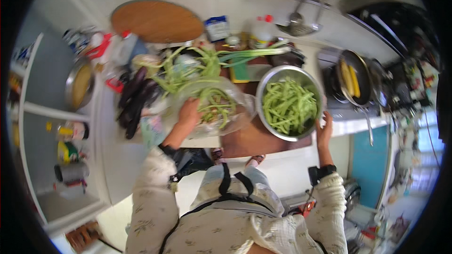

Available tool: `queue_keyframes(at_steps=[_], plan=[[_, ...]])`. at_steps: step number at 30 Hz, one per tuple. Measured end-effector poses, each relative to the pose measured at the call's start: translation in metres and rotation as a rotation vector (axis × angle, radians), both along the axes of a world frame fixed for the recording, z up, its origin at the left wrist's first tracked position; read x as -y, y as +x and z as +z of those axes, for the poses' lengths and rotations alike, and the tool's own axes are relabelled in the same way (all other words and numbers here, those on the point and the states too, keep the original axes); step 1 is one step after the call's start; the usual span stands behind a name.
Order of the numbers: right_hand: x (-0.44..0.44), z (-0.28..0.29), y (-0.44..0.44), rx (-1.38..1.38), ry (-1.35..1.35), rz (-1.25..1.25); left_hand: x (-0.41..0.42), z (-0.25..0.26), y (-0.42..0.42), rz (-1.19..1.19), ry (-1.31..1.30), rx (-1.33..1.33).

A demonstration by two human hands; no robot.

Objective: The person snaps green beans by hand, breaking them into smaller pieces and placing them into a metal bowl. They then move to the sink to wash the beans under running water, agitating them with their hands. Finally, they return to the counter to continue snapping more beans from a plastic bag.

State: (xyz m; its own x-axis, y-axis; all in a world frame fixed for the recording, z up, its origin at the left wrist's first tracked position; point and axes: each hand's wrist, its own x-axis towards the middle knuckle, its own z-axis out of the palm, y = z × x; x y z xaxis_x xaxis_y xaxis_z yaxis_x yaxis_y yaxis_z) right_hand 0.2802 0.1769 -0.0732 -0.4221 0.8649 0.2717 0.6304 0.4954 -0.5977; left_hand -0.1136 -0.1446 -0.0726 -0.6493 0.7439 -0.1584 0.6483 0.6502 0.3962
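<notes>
My left hand (pixel 189 114) rests at the left part of a clear plastic bag (pixel 226 93) that holds green bean pods and scraps; whether its fingers grip the plastic is not clear. Fingers of my right hand (pixel 323 129) touch the right rim of a steel bowl (pixel 259 107) filled with broken green bean pieces (pixel 289 106). The bowl stands on a brown board (pixel 247 141). Behind the bag lie long whole green beans (pixel 208 63), with green onions (pixel 247 56) to their right.
Dark eggplants (pixel 132 113) lie at the left. A round wooden board (pixel 157 21) leans on the wall. At the right, a frying pan (pixel 362 81) with yellow pieces sits on the stove, its handle pointing towards me. A plastic bottle (pixel 262 33) with a red cap stands at the back.
</notes>
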Motion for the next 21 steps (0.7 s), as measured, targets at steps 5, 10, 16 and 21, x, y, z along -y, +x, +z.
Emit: queue_keyframes(at_steps=[5,10,16,21], plan=[[-0.006,-0.048,0.027,-0.406,-1.013,-0.284,-0.048,0.05,0.03,-0.061,0.376,0.504],[0.0,-0.062,0.014,-0.681,-1.182,-0.292,-0.152,0.033,0.075,-0.143,0.49,0.632],[-0.01,-0.081,0.022,-0.631,-1.036,-0.174,-0.244,-0.032,0.065,0.069,0.064,0.792],[-0.021,-0.024,0.126,-0.465,-1.105,-0.161,-0.251,0.044,0.141,-0.021,0.146,0.999]])
